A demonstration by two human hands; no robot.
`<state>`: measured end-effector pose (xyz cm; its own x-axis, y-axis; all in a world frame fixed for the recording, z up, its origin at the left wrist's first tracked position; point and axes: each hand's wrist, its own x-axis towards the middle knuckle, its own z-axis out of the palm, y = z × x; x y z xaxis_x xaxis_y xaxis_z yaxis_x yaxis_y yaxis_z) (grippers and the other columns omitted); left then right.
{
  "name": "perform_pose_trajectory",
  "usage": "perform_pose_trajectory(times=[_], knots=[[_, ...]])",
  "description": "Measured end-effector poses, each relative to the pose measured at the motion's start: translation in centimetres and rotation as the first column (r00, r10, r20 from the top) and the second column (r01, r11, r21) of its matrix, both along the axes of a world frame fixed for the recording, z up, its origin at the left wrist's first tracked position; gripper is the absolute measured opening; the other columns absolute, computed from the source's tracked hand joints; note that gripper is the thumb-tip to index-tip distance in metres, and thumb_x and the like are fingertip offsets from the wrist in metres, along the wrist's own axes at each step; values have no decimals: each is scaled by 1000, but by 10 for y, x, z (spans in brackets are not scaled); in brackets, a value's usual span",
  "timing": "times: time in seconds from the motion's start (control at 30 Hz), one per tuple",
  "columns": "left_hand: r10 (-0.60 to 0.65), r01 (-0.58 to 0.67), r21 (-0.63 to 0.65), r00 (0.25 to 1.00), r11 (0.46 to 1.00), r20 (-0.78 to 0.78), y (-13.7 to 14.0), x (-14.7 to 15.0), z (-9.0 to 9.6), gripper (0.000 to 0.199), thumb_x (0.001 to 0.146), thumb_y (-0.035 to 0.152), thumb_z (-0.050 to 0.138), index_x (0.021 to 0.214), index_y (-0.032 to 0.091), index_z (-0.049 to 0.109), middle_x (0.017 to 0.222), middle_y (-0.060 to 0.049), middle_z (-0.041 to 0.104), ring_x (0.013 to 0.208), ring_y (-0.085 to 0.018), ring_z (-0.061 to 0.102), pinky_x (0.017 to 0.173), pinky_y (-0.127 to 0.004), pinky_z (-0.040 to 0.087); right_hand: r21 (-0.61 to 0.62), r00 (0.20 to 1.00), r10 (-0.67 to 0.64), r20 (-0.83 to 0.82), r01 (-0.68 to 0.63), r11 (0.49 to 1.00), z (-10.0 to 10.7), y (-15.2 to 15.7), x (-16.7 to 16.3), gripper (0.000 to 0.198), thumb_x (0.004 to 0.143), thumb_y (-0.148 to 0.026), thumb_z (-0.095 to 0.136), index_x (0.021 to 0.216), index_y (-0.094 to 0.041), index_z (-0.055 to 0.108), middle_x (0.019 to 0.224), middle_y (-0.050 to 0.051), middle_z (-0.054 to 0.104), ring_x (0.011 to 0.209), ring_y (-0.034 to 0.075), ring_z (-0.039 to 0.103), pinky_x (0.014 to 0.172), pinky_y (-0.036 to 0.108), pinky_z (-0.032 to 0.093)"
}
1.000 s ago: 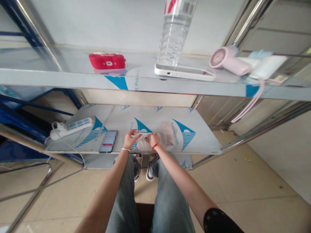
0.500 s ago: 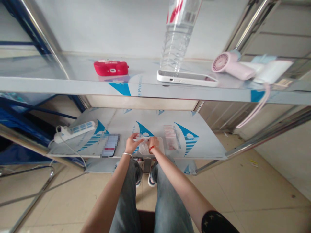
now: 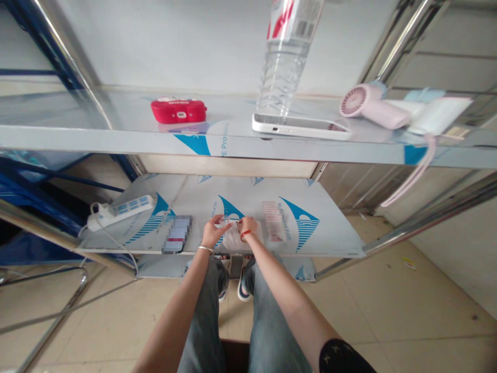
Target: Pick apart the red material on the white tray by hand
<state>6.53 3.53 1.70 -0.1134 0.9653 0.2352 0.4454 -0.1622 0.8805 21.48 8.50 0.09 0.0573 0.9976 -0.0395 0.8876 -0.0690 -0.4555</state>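
Over the lower metal shelf (image 3: 334, 228), my left hand (image 3: 212, 231) and my right hand (image 3: 247, 226) meet at a clear plastic bag (image 3: 232, 239). The fingers of my left hand pinch the bag's upper left part. Closed on its upper right part is my right hand, with a red band at the wrist. What the bag holds is too blurred to make out. Just right of my right hand lies a stack of clear plastic packets (image 3: 274, 221). A phone (image 3: 177, 234) with a blurred-out screen rests left of my left hand.
A white power strip (image 3: 132, 206) with a cable sits at the lower shelf's left. The upper shelf (image 3: 135, 141) overhangs the back, bearing a red case (image 3: 178, 111), a water bottle (image 3: 285, 67), a white phone (image 3: 301, 127) and a pink handheld fan (image 3: 375, 106).
Both hands stay at the plastic bag, with only slight finger movement. The bag looks a little flatter and more spread toward the right. The whole view has shifted slightly.
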Motion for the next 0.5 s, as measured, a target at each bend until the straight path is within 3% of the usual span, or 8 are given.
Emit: perform_pose_trajectory(times=[0.1,0.23,0.37,0.5], knots=[[8,-8,0,999,1000,-36,1,0,-1,47,63,48,74,99,19,65,87,-5,67,82,-20,61,75,-30,47,91,965,21,-262,3,996,15,-5,1,21,82,-28,59,89,-16,74,93,8,73,83,17,67,75,23,49],[10,-10,-8,999,1000,-52,5,2,-1,49,62,46,75,101,19,64,88,-5,67,82,-20,62,76,-31,47,255,800,104,-591,62,965,32,-20,-1,26,82,-35,58,89,-14,72,89,8,72,81,17,65,74,24,50],[-8,9,11,997,1000,-76,9,6,0,43,63,39,74,99,18,64,87,-5,67,81,-19,61,75,-29,46,279,711,214,-669,-27,960,34,-28,-4,32,80,-42,60,86,-13,71,85,9,72,76,18,64,69,25,49],[-13,15,14,994,1000,-108,9,9,2,32,65,29,70,94,18,63,86,-4,67,81,-19,60,74,-28,45,324,754,303,-582,-125,938,31,-28,-6,31,79,-45,61,84,-16,71,82,6,70,72,17,61,67,26,46]])
